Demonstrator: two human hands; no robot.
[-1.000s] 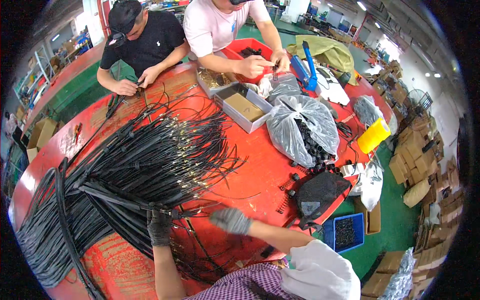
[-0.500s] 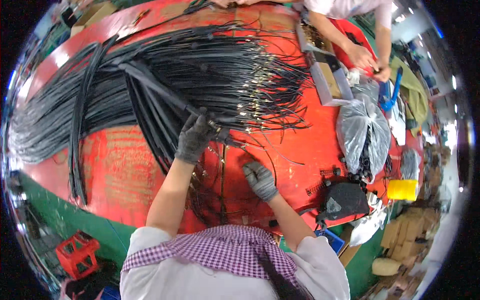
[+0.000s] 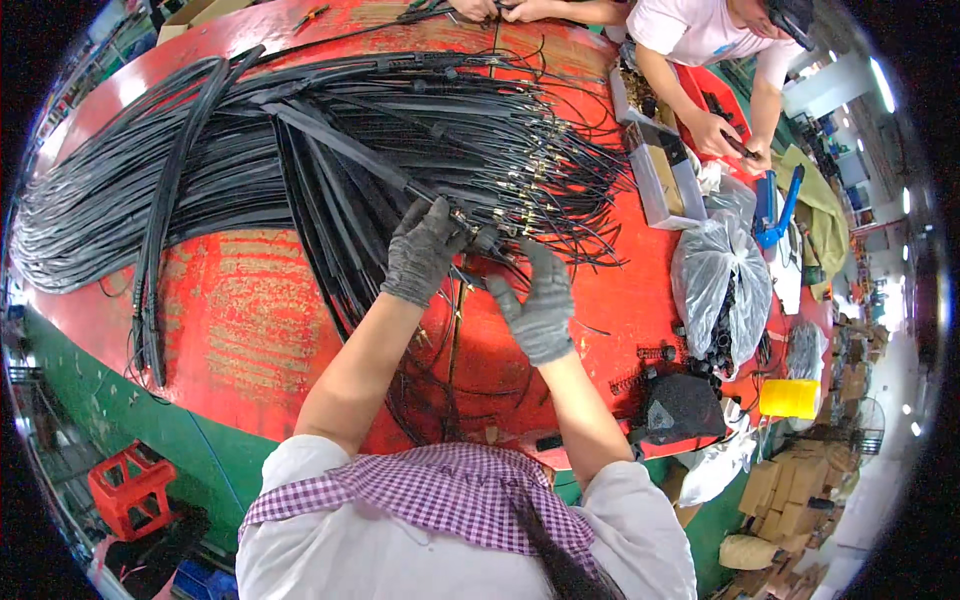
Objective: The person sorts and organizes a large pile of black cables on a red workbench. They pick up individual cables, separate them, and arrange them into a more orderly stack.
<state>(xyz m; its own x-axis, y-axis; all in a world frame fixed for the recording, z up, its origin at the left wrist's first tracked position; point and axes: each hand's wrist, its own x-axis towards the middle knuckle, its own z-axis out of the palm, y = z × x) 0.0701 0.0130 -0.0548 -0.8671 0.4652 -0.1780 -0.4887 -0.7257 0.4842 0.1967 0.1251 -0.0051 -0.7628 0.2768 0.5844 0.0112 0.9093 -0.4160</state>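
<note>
My left hand (image 3: 425, 252), in a dark grey glove, is closed around the end of a thick black cable bundle (image 3: 345, 152). Metal fittings and thin wire ends stick out just past its fingers. Close on the right is my right hand (image 3: 541, 302), also gloved, its thumb and fingers apart around those wire ends. Whether it touches them I cannot tell. Beyond both hands lies a wide pile of black cables (image 3: 370, 115), with brass-coloured connectors (image 3: 530, 170) along its right end. More loose wires hang below my left hand.
Across the red table (image 3: 260, 310), a co-worker's hands (image 3: 735, 140) hold a small dark piece beside a parts box (image 3: 660, 180). Another person's hands (image 3: 495, 10) are at the far edge. To the right are a clear plastic bag (image 3: 725, 280), a black mesh pouch (image 3: 682, 405) and a yellow spool (image 3: 790, 398).
My right hand has moved up and left from the tabletop to the wire ends by my left hand. The left hand has shifted slightly right and up, still holding the bundle.
</note>
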